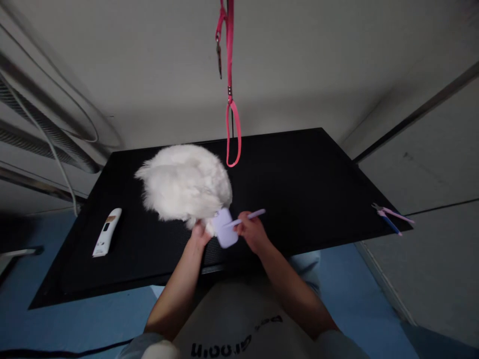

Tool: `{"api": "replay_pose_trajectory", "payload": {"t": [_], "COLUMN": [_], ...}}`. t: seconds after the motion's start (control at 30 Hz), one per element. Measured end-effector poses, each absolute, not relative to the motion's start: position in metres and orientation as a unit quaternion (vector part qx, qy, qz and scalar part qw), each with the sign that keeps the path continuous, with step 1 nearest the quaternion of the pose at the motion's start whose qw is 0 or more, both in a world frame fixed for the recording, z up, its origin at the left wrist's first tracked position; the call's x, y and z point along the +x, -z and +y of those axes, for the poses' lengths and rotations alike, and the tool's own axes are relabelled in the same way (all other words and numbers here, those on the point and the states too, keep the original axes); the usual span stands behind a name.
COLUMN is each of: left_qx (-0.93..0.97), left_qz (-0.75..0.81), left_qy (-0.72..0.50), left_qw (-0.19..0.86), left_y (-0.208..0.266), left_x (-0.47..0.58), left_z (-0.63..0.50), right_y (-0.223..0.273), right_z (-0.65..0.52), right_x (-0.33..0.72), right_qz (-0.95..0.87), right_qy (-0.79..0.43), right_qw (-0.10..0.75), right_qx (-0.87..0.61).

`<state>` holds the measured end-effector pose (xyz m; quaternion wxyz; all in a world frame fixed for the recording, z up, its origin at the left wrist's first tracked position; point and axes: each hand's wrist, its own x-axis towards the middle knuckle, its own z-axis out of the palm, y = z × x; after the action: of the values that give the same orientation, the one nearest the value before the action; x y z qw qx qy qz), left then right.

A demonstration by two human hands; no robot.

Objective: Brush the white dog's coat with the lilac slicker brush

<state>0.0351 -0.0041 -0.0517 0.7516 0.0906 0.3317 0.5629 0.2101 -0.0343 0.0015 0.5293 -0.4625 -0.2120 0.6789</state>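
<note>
A fluffy white animal [183, 184] is curled on the left half of the black grooming table; its head is not distinguishable, and I cannot tell its kind. At its near edge, my left hand [202, 232] is closed around a furry part that looks like a leg, with the fingers partly hidden in fur. My right hand [253, 232] grips the thin handle of a lilac slicker brush [225, 234]. The brush's broad head is against or very close to the fur beside my left hand, its back facing up and its pins out of sight.
The black table [299, 184] stands against a pale wall. A pink grooming loop [234, 134] hangs over its back edge. White hair clippers [108, 233] lie at left, and nail clippers [391, 218] with pink and blue handles at the right corner. Grey hoses [48, 129] run along the left.
</note>
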Motion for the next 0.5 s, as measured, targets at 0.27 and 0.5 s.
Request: {"api": "replay_pose_trajectory", "payload": {"t": [0.27,0.5], "left_qx": [0.077,0.151], "left_qz": [0.44,0.516], "left_qy": [-0.561,-0.635], "left_qw": [0.697,0.555], "left_y": [0.055,0.046], "left_x": [0.039,0.05], "left_z": [-0.008,-0.018], "right_y": [0.012,0.023], "right_z": [-0.029,-0.027], "right_x": [0.205,0.199], "right_qz": [-0.207,-0.155], "right_qy": [-0.674,-0.668], "right_qw": [0.512,0.545], "right_qx": [-0.491,-0.483]}}
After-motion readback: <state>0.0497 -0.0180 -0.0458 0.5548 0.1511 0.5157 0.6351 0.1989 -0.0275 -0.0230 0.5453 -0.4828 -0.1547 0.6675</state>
